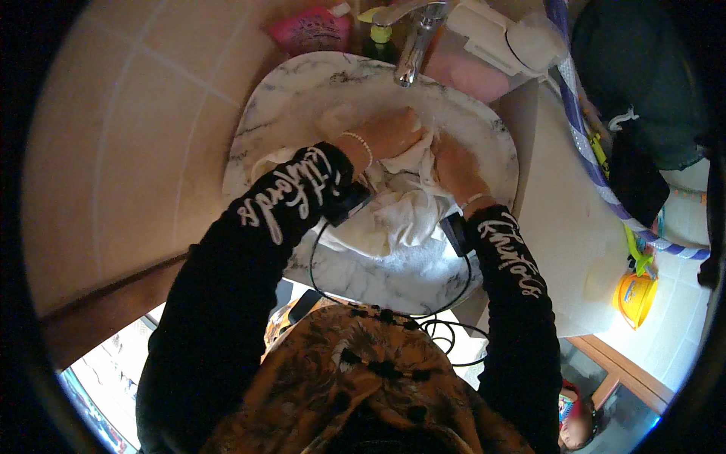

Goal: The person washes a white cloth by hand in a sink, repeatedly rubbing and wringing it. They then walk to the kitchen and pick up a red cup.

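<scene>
A wet white cloth lies bunched in a marble-patterned sink, among whitish suds. My left hand, a beaded bracelet at its wrist, is closed on a raised fold of the cloth. Close beside it, my right hand grips the same fold, with its fingers partly hidden. The two hands nearly meet below the faucet, above the far part of the basin. Small black boxes sit under both wrists, at the ends of black cables.
Behind the sink stand a pink pouch, a green bottle and a white appliance. A purple-and-white hoop curves down the right. Farther right is a yellow bucket. A person appears at the lower right.
</scene>
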Available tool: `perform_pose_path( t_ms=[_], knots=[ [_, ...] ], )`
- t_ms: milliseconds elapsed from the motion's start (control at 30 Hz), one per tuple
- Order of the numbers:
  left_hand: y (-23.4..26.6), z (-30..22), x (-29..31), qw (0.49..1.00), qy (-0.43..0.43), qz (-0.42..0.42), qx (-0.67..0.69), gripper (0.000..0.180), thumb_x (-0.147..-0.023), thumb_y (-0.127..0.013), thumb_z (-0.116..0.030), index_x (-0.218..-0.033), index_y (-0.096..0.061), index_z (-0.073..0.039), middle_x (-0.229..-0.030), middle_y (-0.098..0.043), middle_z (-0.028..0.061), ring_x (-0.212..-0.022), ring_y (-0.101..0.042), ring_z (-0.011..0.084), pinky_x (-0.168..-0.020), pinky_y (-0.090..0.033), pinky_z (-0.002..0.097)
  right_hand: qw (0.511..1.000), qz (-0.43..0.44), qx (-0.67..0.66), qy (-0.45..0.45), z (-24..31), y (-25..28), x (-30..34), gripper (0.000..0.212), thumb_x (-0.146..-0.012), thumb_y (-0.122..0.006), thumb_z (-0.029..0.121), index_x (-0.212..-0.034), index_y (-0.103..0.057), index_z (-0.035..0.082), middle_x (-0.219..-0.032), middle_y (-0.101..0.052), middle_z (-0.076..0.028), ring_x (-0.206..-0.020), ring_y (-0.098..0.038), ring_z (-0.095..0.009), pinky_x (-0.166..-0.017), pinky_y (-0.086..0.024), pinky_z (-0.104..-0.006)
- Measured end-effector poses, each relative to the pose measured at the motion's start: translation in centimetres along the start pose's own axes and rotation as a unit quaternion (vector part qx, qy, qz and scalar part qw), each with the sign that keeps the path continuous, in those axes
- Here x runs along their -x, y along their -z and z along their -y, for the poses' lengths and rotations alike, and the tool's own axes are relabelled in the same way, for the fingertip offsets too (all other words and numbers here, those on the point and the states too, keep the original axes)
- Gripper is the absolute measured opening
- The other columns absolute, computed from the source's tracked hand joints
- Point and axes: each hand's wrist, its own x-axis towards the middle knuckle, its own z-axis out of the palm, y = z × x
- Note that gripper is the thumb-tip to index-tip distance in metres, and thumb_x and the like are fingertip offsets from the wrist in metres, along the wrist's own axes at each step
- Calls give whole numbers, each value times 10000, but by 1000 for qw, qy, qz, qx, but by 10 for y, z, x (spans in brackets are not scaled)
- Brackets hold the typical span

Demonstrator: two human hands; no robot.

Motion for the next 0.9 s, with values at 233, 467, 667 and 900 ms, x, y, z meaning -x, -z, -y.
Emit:
perform_pose_path(
  t_ms=[233,467,667,900],
  knots=[
    [-2,6,-10,999,16,-4,29,498,-902,-483,-427,-1052,-547,43,-1031,-599,289,-1001,-578,415,-856,-446,473,999,-12,-47,-23,-7,0,-15,244,-922,-419,188,-995,-613,61,-1002,-624,-197,-927,-593,-377,-816,-476,-465],
    [55,-33,68,985,71,-25,158,496,-878,-547,-435,-1139,-519,-14,-1087,-585,257,-1007,-561,411,-872,-435,456,948,-78,-307,-5,7,50,50,313,-930,-485,279,-1042,-553,-5,-1112,-528,-263,-1066,-498,-398,-917,-407,-461],
    [52,-40,148,961,-260,59,-69,447,-787,-656,-407,-1103,-585,-98,-1336,-431,175,-1215,-402,375,-924,-395,504,979,-41,-182,86,49,66,148,237,-866,-602,150,-1052,-550,11,-1310,-405,-180,-1210,-390,-362,-1021,-336,-423],
    [15,-47,149,933,-256,37,-252,463,-675,-714,-437,-996,-644,-110,-1256,-472,181,-1151,-458,368,-846,-418,556,985,-98,1,143,72,31,132,363,-699,-660,209,-1032,-579,86,-1182,-490,-159,-1123,-464,-339,-845,-430,-506]
  ],
)
